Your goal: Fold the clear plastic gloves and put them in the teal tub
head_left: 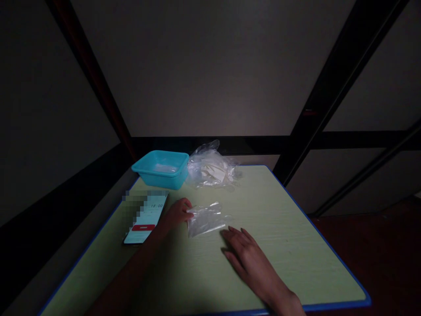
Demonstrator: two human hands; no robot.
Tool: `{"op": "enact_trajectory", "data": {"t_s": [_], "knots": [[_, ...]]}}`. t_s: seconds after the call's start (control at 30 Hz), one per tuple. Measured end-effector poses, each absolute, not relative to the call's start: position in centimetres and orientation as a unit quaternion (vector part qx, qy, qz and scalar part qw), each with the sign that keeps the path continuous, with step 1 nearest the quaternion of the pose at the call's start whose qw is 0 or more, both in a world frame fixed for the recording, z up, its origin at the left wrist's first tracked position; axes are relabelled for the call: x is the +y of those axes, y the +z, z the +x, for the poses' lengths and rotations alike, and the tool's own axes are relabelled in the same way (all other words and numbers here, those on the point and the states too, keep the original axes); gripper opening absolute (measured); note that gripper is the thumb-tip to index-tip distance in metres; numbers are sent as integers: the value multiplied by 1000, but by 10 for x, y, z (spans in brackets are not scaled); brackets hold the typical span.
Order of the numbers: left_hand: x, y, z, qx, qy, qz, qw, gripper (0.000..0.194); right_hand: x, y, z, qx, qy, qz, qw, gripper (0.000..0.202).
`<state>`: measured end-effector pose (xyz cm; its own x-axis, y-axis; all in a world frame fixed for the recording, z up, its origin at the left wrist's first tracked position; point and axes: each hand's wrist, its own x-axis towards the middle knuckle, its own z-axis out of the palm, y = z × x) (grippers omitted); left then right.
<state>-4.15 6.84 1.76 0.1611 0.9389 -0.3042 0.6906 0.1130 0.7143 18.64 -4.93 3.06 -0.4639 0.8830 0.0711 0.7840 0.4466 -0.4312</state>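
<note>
A small clear plastic bag (207, 220) lies near the middle of the table. Its left edge is pinched between the thumb and fingers of my left hand (177, 215). My right hand (247, 254) rests palm down at the lower right of the bag, fingers stretched out and a little apart, holding nothing. The right fingertips are close to the bag's lower right corner.
A turquoise basket (164, 177) with something clear inside stands at the back left. Beside it is a crumpled clear bag (213, 169) with whitish contents. A lit phone (148, 217) lies left on the blue-edged table (296, 263). Walls rise behind.
</note>
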Motion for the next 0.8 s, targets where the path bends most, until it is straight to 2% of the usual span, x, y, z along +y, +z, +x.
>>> {"op": "enact_trajectory", "data": {"t_s": [0.17, 0.43, 0.6, 0.8], "knots": [[34, 20, -43, 637, 218, 626, 393, 47, -38, 33, 187, -842, 162, -496, 135, 39], [-22, 17, -13, 622, 251, 552, 496, 71, -24, 31, 200, -855, 118, -483, 150, 42], [-37, 8, 5, 625, 348, 449, 535, 68, -39, 29, 201, -907, 100, -374, 166, 43], [-39, 10, 7, 629, 373, 373, 570, 68, -46, 20, 183, -910, 54, -370, 179, 37]]}}
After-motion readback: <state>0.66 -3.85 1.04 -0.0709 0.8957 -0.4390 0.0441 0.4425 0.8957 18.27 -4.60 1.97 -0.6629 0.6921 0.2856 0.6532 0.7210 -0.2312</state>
